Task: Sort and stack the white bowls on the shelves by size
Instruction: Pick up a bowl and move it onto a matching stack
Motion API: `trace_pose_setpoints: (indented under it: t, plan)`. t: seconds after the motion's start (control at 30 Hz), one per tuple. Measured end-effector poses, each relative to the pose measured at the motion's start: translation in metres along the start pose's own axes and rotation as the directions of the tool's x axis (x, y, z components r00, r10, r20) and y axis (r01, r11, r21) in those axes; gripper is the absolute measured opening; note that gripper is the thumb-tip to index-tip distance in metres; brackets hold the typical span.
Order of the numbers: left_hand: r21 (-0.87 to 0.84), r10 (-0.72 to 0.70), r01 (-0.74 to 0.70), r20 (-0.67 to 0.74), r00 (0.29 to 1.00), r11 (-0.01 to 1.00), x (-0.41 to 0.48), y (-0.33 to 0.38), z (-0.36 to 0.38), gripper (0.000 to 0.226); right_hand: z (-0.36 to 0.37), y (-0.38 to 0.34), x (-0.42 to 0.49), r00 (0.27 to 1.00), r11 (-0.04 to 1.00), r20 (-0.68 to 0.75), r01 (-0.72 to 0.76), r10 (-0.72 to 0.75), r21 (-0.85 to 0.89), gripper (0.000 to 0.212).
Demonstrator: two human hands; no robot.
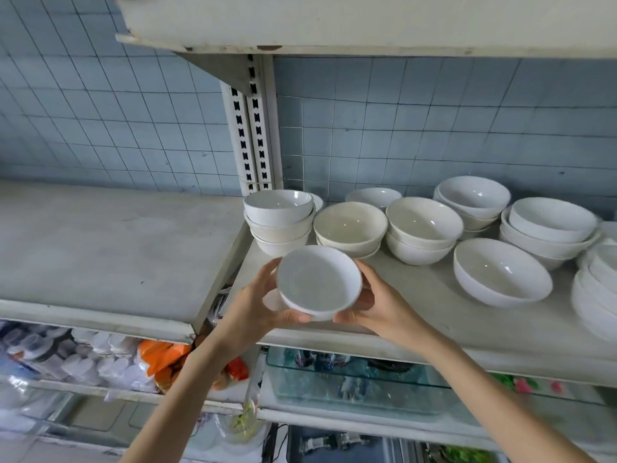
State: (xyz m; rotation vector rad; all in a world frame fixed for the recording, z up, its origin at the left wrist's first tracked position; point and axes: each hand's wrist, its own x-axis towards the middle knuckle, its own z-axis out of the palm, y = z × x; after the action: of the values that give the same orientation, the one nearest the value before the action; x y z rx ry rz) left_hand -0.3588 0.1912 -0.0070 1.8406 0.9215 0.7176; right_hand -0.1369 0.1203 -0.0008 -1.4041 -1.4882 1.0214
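the left hand [257, 305] and right hand [377, 305] hold 1 small white bowl [317, 282], empty, above the front edge of the shelf [434, 332]. left fingers curl round its 9 o'clock side, right fingers round 3 o'clock, and both thumbs press its near wall. at its 12 o'clock stands a stack of 3 bowls [278, 222], the top bowl empty.

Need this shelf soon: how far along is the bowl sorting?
Partly done. Several stacks already stand on the shelf, such as the three-bowl stack at its left end. In hand: the left hand and right hand hold a small bowl in front of that stack. Left: a lone large bowl and a seemingly single back bowl sit unstacked.
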Motion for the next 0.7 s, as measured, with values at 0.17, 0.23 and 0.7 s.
trace_pose_setpoints:
  t: [0.17, 0.23, 0.7]
  plan:
    - [-0.085, 0.067, -0.070, -0.033, 0.997, 0.994, -0.007, 0.020, -0.002, 0.098, 0.001, -0.014, -0.010, 0.997, 0.995, -0.047, 0.060, -0.056, 0.078, 0.096]
    - [-0.136, 0.102, -0.105, -0.032, 0.994, 0.985, -0.009, 0.029, -0.002, 0.101, 0.000, -0.021, -0.017, 0.994, 0.988, -0.080, 0.084, -0.074, 0.127, 0.100]
    - [-0.460, 0.281, -0.176, 0.170, 0.944, 0.870, -0.007, 0.091, 0.058, 0.097, -0.014, -0.049, -0.115, 0.846, 0.953, -0.529, 0.215, -0.074, 0.212, 0.087]
